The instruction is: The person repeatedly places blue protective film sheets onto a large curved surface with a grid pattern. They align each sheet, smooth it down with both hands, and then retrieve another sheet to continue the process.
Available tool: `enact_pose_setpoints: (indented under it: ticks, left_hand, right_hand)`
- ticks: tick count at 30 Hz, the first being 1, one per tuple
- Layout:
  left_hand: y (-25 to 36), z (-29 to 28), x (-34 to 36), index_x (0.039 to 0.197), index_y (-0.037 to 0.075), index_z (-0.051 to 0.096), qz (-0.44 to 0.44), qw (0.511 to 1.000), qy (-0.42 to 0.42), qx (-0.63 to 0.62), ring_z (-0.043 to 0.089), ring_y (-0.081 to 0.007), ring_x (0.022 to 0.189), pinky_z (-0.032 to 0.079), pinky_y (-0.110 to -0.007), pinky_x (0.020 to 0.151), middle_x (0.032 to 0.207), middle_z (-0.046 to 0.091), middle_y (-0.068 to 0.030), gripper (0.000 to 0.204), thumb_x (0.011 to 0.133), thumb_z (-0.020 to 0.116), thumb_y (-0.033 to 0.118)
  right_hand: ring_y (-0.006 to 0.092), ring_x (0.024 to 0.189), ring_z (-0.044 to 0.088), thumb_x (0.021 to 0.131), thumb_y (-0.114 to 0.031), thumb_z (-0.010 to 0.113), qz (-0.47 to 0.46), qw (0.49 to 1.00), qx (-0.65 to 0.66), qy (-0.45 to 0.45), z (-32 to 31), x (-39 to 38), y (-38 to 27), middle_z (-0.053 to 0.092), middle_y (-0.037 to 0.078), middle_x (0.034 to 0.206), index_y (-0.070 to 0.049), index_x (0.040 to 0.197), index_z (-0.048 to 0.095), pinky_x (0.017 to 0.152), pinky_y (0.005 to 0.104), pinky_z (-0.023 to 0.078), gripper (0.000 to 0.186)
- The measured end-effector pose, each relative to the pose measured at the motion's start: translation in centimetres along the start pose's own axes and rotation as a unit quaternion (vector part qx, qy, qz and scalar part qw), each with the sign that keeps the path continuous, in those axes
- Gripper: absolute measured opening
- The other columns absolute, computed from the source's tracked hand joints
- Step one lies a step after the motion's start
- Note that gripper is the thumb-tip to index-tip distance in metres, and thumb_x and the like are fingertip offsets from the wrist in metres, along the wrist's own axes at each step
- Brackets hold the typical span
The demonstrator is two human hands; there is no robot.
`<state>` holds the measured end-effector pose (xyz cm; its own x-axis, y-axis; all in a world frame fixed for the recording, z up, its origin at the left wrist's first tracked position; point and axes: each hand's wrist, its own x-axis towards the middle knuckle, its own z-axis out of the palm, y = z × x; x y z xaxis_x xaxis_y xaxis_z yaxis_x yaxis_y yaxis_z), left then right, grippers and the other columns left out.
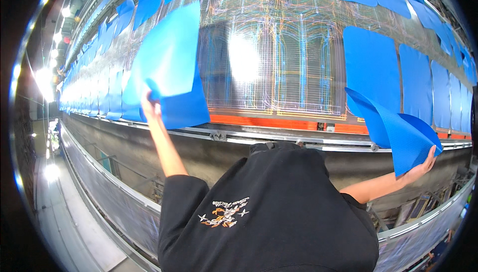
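Note:
My left hand [151, 104] pinches the near edge of a thin blue sheet [167, 55]. That sheet bows upward and catches the light, above another blue piece [181, 106] lying flat beneath it. On the right, my right hand [419, 166] grips the corner of a second blue sheet [396, 135], which has a dotted texture and curls as it is lifted over the near rail. Its far part lies over the edge of a flat blue sheet [372, 65]. Between my hands is a bare stretch of long table [279, 58], covered with fine coloured lines.
More blue sheets [416, 82] lie in rows along the table on both sides and the far edge. An orange strip [269, 121] and a metal rail [239, 136] with clamps run along the near edge. Another long table [114, 204] stands behind me, past a gap.

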<state>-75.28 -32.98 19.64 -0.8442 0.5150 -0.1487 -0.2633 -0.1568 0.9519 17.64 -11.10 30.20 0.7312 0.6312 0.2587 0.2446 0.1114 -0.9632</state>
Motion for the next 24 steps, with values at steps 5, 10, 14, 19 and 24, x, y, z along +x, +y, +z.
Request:
enact_pose_setpoints:
  ticks: [5, 10, 14, 19, 24]
  left_hand:
    - [-13.5, -8.6, -7.2, 0.113, 0.005, 0.065, -0.14, 0.977, 0.16, 0.005, 0.069, -0.0193, 0.096, 0.056, -0.034, 0.068, 0.107, 0.071, -0.0063, 0.027, 0.087, 0.072, -0.001]
    - [-17.6, -5.5, -14.0, 0.134, -0.005, 0.054, 0.087, 0.741, 0.436, 0.503, 0.065, -0.0398, 0.109, 0.053, -0.049, 0.097, 0.126, 0.064, -0.023, 0.06, 0.087, 0.08, 0.021]
    - [-17.6, 8.3, -19.1, 0.118, -0.002, 0.07, 0.144, 0.887, 0.168, 0.405, 0.067, -0.0252, 0.106, 0.052, -0.04, 0.099, 0.117, 0.072, -0.0151, 0.031, 0.104, 0.067, 0.026]
    - [-14.9, 28.2, -28.5, 0.136, -0.002, 0.062, -0.411, 0.825, -0.386, -0.037, 0.069, -0.0329, 0.11, 0.052, -0.046, 0.099, 0.118, 0.073, -0.0193, 0.11, 0.094, 0.018, 0.09]
    - [-8.2, 34.4, -28.1, 0.141, -0.004, 0.057, -0.432, 0.841, -0.317, -0.079, 0.066, -0.0273, 0.115, 0.052, -0.043, 0.104, 0.127, 0.068, -0.0188, 0.091, 0.096, 0.048, 0.075]
  right_hand:
    - [0.0278, 0.127, 0.059, 0.101, -0.035, 0.065, 0.023, 0.999, 0.006, 0.032, 1.5, -1.7, -2.4, 0.057, 0.014, 0.141, 0.005, 0.129, 0.07, 0.104, 0.0425, 0.049, 0.049]
    - [0.0252, 0.117, 0.061, 0.096, -0.03, 0.074, 0.055, 0.997, 0.049, -0.004, 3.0, -2.6, -3.9, 0.063, 0.015, 0.13, 0.004, 0.131, 0.066, 0.098, 0.0396, 0.051, 0.05]
    - [0.024, 0.113, 0.061, 0.094, -0.027, 0.077, 0.059, 0.993, 0.095, -0.037, 6.3, -5.4, -7.9, 0.065, 0.014, 0.126, 0.004, 0.13, 0.064, 0.097, 0.0385, 0.05, 0.049]
    - [0.0211, 0.109, 0.059, 0.088, -0.027, 0.076, 0.047, 0.966, 0.221, -0.127, 8.6, -9.2, -8.7, 0.065, 0.013, 0.12, 0.001, 0.12, 0.066, 0.096, 0.0394, 0.048, 0.044]
    - [0.0206, 0.106, 0.06, 0.084, -0.029, 0.076, -0.092, 0.959, 0.212, -0.164, 7.6, -11.3, -7.5, 0.065, 0.014, 0.117, 0.002, 0.117, 0.065, 0.096, 0.0393, 0.047, 0.047]
